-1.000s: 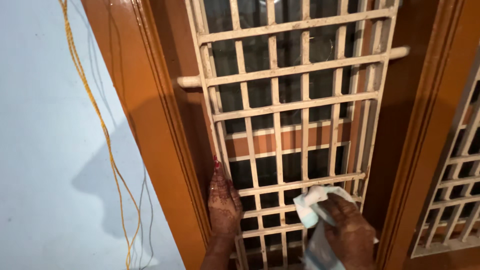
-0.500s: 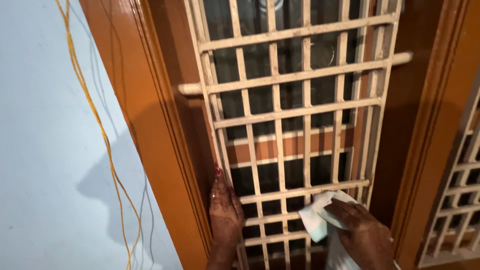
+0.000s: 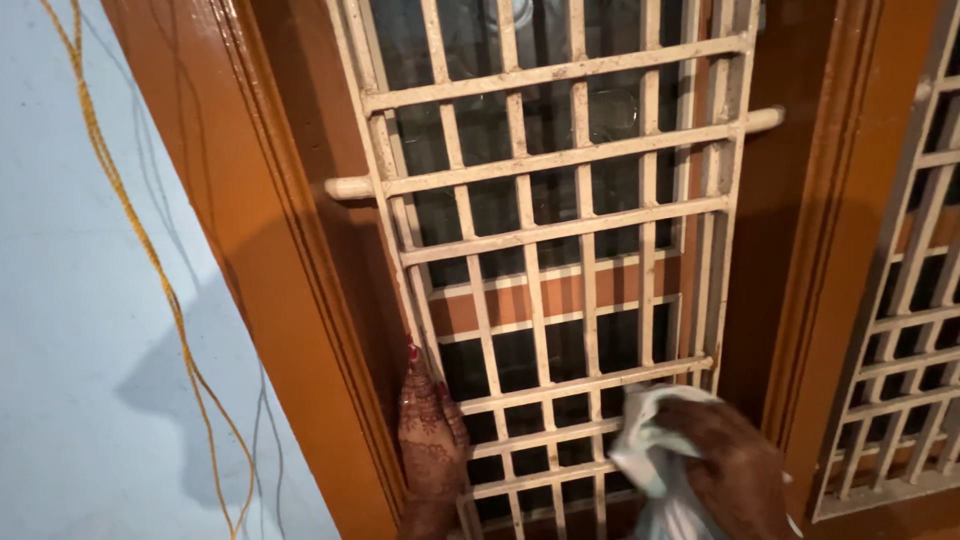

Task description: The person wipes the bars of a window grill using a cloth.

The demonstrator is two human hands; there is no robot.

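Two hands, the left hand [image 3: 430, 435] and the right hand [image 3: 735, 465]; one white cloth [image 3: 645, 455]; two cream window grilles, the near grille [image 3: 550, 240] and the side grille [image 3: 915, 320]; one yellow cord [image 3: 150, 260].

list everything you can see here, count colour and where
window grille: one, cream metal bars, centre, set in the frame
second grille: one, cream, right edge, partly cut off
window frame: one, glossy orange-brown wood, around both grilles
glass panes: several, dark, behind the bars
wall: one, pale blue, left
cords: a few thin strands, yellow-orange, hanging down the wall
cloth: one, white, bottom centre, pressed on the lower bars
left hand: one, flat against the grille's lower left edge
right hand: one, bottom right, fingers closed on the cloth
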